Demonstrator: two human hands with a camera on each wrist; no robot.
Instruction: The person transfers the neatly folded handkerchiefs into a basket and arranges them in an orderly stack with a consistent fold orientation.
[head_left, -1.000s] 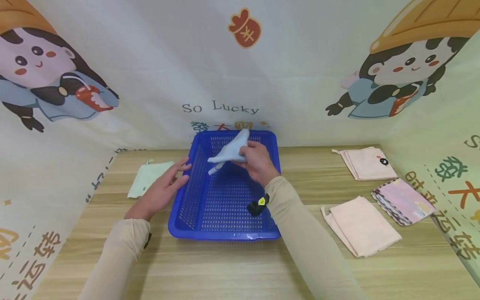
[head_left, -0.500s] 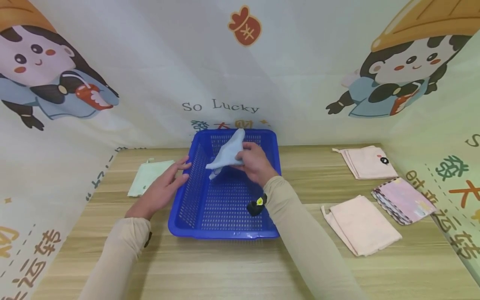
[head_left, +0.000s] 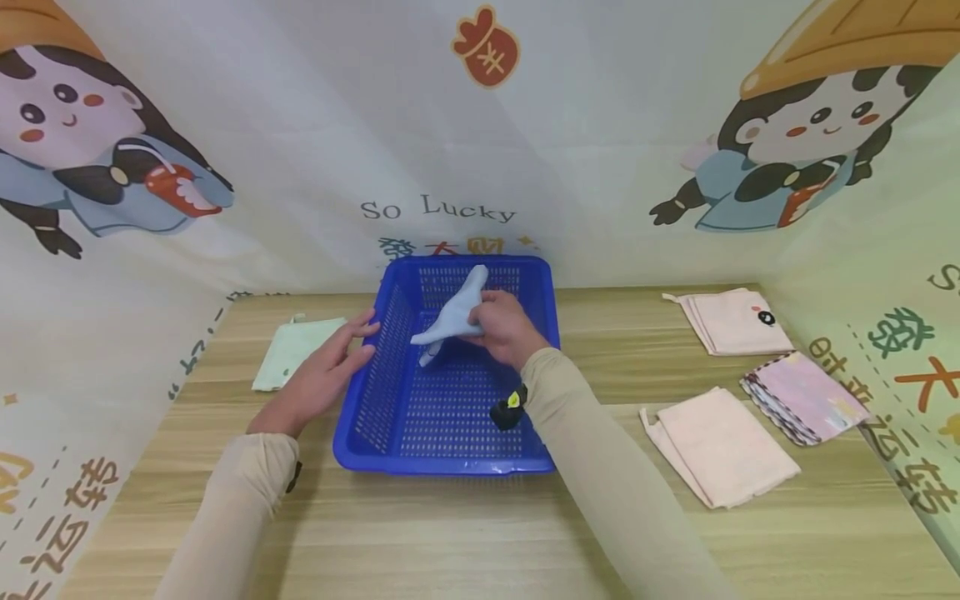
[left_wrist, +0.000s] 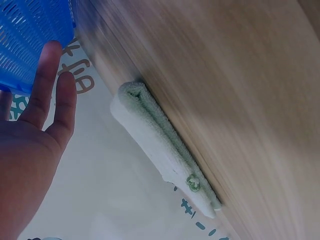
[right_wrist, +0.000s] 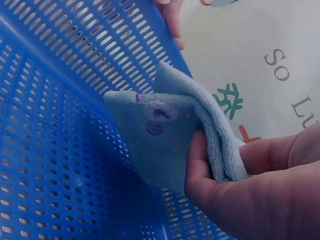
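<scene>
My right hand point(head_left: 504, 327) pinches a folded light-blue towel point(head_left: 455, 312) inside the blue plastic basket point(head_left: 442, 467). In the right wrist view the towel point(right_wrist: 165, 130) shows small purple embroidery, and its folded edge lies between thumb and fingers; one flap hangs down into the basket. My left hand point(head_left: 318, 375) rests with extended fingertips at the basket's left rim. The left wrist view shows those fingers point(left_wrist: 47, 75) straight beside the basket wall point(left_wrist: 30, 50). A folded mint-green towel point(head_left: 288, 350) lies on the table just left of that hand.
On the right side of the wooden table point(head_left: 450, 533) lie a pink towel with a dark face motif point(head_left: 738, 321), a lilac towel with a checked edge point(head_left: 806, 396) and a plain pale-pink towel point(head_left: 723, 446). A printed cloth wall point(head_left: 600, 167) stands behind the basket.
My right hand has lowered slightly with the light-blue towel, further into the basket, and the towel has tilted more upright. My left hand stays at the rim.
</scene>
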